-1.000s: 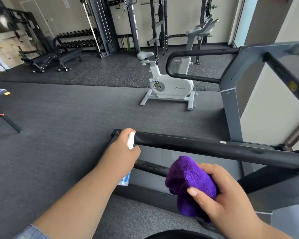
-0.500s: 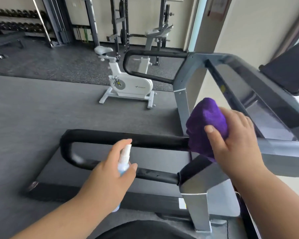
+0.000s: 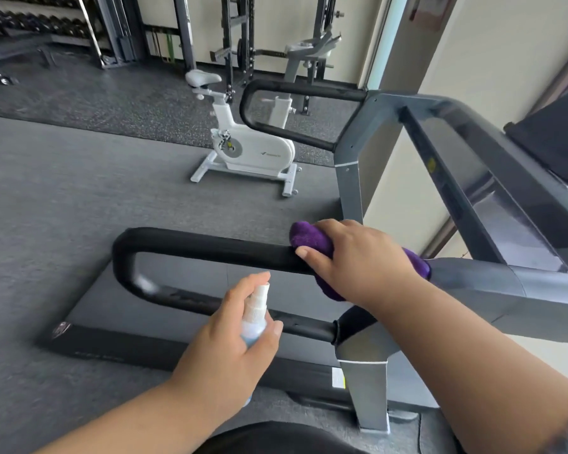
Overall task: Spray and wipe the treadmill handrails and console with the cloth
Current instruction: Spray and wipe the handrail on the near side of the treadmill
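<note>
The near black handrail [image 3: 204, 245] loops out from the grey treadmill frame. My right hand [image 3: 358, 260] wraps a purple cloth [image 3: 309, 239] around the rail's top bar, close to where it meets the frame. My left hand [image 3: 223, 348] grips a small spray bottle [image 3: 254, 317] with a white nozzle, held upright just below the rail, index finger raised over the top. The far handrail [image 3: 295, 90] and the dark console [image 3: 551, 142] lie beyond, at the upper right.
The treadmill deck [image 3: 184, 326] stretches below the rail. A grey upright post [image 3: 364, 388] stands near my body. A white exercise bike [image 3: 246, 149] sits on the grey floor ahead. Weight racks and a bench line the back wall.
My right hand came down with the cloth from above the frame onto the near handrail's top bar. The left hand with the bottle stayed below the rail.
</note>
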